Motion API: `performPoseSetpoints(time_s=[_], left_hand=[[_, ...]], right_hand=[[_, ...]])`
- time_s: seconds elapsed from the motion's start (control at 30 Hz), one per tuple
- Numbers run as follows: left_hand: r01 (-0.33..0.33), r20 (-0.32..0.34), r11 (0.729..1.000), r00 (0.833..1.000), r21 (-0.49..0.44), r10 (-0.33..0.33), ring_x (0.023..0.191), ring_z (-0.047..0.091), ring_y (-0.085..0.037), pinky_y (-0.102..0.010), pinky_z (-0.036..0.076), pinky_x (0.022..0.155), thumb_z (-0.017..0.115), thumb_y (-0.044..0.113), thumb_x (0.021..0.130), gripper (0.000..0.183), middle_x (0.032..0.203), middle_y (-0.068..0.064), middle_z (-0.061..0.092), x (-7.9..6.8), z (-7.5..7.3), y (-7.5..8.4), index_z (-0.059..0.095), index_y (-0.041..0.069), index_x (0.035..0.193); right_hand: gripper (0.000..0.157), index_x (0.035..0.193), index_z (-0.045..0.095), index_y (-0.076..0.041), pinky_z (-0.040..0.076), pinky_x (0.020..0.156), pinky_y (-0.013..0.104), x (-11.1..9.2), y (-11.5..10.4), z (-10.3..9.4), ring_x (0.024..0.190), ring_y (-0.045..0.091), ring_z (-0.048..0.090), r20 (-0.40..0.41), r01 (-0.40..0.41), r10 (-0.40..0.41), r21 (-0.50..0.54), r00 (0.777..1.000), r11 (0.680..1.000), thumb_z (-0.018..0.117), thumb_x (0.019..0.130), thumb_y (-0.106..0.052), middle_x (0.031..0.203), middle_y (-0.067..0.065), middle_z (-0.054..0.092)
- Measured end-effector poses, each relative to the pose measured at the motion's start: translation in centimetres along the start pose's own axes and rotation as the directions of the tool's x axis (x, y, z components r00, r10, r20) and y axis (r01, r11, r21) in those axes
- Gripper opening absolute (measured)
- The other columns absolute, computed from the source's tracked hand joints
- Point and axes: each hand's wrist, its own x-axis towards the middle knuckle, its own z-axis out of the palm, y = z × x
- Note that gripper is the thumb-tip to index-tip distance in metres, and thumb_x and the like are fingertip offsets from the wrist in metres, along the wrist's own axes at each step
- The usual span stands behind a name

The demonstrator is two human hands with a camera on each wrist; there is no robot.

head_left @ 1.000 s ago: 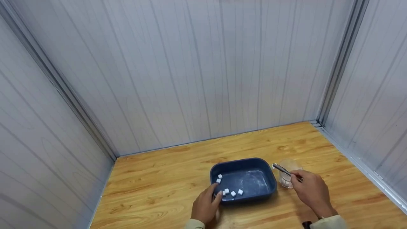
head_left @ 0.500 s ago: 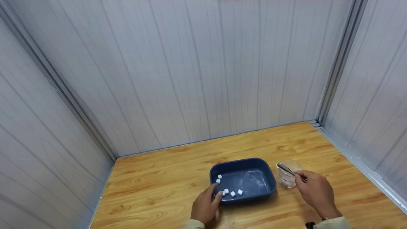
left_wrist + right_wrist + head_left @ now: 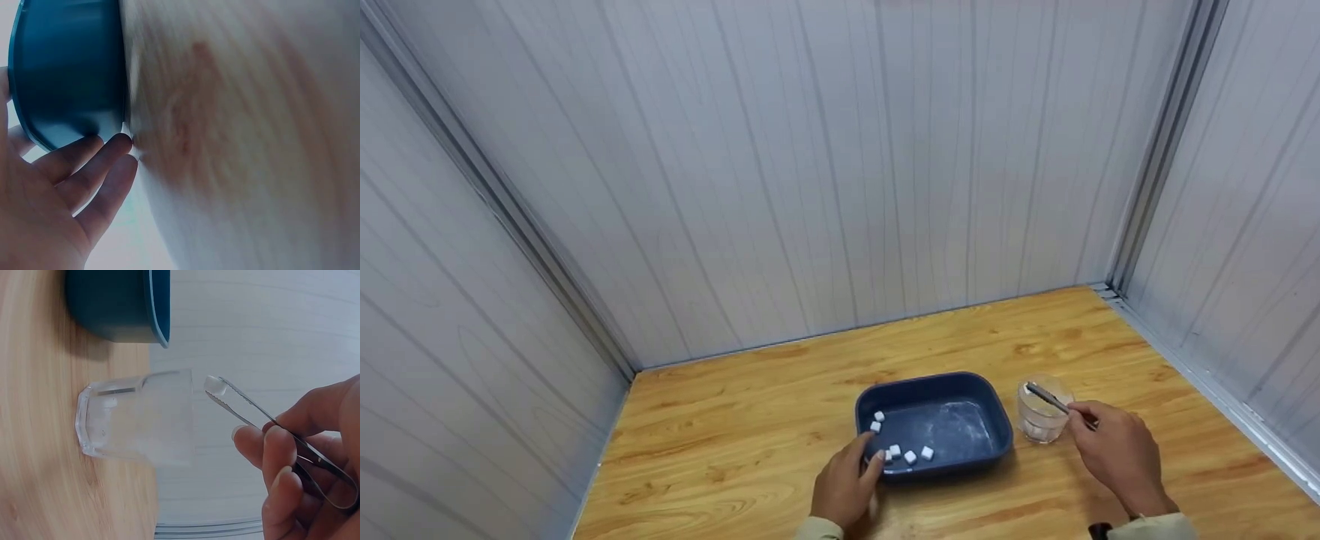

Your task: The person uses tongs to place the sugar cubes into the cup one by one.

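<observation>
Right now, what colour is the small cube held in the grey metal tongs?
White; the small cube shows best in the right wrist view.

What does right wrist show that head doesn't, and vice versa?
Only right wrist: the bent rear end of the silver metal tongs, and their serrated tips plainly pinching a small white cube; head gives just a speck there.

Only head: the left grip on the dark-blue rounded-rectangular tray, and several loose white cubes inside it.

Both: the right grip holding the tongs, the tray, the clear tumbler, wood-grain tabletop, pale grooved wall.
</observation>
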Motion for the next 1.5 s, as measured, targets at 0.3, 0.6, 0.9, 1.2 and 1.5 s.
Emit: performPoseSetpoints(time_s=[0.3, 0.6, 0.9, 1.2, 1.5], left_hand=[[0.011, 0.008, 1.0, 1.0, 0.002, -0.011, 0.109, 0.057, -0.021, -0.045, 0.044, 0.087, 0.048, 0.051, 0.091, 0.045, 0.121, 0.003, 0.059, 0.1, 0.1, 0.1, 0.054, 0.026, 0.128], [0.022, 0.012, 1.0, 1.0, 0.001, -0.022, 0.109, 0.056, -0.02, -0.045, 0.044, 0.088, 0.05, 0.049, 0.091, 0.044, 0.121, 0.003, 0.059, 0.0, 0.1, 0.1, 0.054, 0.026, 0.129], [0.013, 0.001, 1.0, 1.0, 0.012, -0.013, 0.108, 0.057, -0.021, -0.045, 0.045, 0.087, 0.05, 0.05, 0.091, 0.044, 0.12, 0.002, 0.06, 0.0, 0.1, 0.0, 0.054, 0.026, 0.128], [0.013, 0.004, 1.0, 1.0, 0.011, -0.013, 0.108, 0.057, -0.021, -0.044, 0.044, 0.087, 0.049, 0.05, 0.091, 0.044, 0.12, 0.002, 0.06, 0.0, 0.0, 0.1, 0.054, 0.026, 0.128], [-0.01, -0.008, 1.0, 1.0, 0.03, 0.01, 0.107, 0.057, -0.02, -0.044, 0.045, 0.086, 0.05, 0.048, 0.092, 0.043, 0.119, 0.002, 0.06, 0.0, 0.1, 0.1, 0.055, 0.024, 0.127]], right_hand=[[0.017, 0.095, 0.073, -0.009, 0.038, 0.048, 0.032, -0.1, 0.5, 0.1, 0.059, 0.015, 0.053, -0.005, -0.006, 0.006, -0.006, 1.0, 1.0, 0.061, 0.086, -0.018, 0.083, 0.005, 0.069], [0.018, 0.096, 0.073, -0.01, 0.038, 0.048, 0.032, 0.0, 0.8, 0.3, 0.062, 0.015, 0.054, 0.036, -0.03, 0.031, -0.021, 0.999, 0.999, 0.06, 0.086, -0.019, 0.086, 0.005, 0.069], [0.02, 0.097, 0.072, -0.009, 0.039, 0.047, 0.035, 0.4, 0.9, 0.4, 0.062, 0.017, 0.055, 0.084, -0.033, 0.04, -0.086, 0.996, 0.996, 0.06, 0.086, -0.02, 0.088, 0.007, 0.069], [0.02, 0.097, 0.072, -0.012, 0.04, 0.048, 0.035, 0.7, 1.0, 0.8, 0.063, 0.016, 0.056, 0.147, -0.055, 0.067, -0.083, 0.987, 0.995, 0.058, 0.086, -0.02, 0.089, 0.006, 0.069], [0.019, 0.097, 0.072, -0.011, 0.042, 0.048, 0.038, 0.9, 1.2, 0.9, 0.067, 0.02, 0.06, 0.132, -0.021, 0.03, -0.07, 0.991, 0.997, 0.058, 0.085, -0.019, 0.09, 0.008, 0.069]])
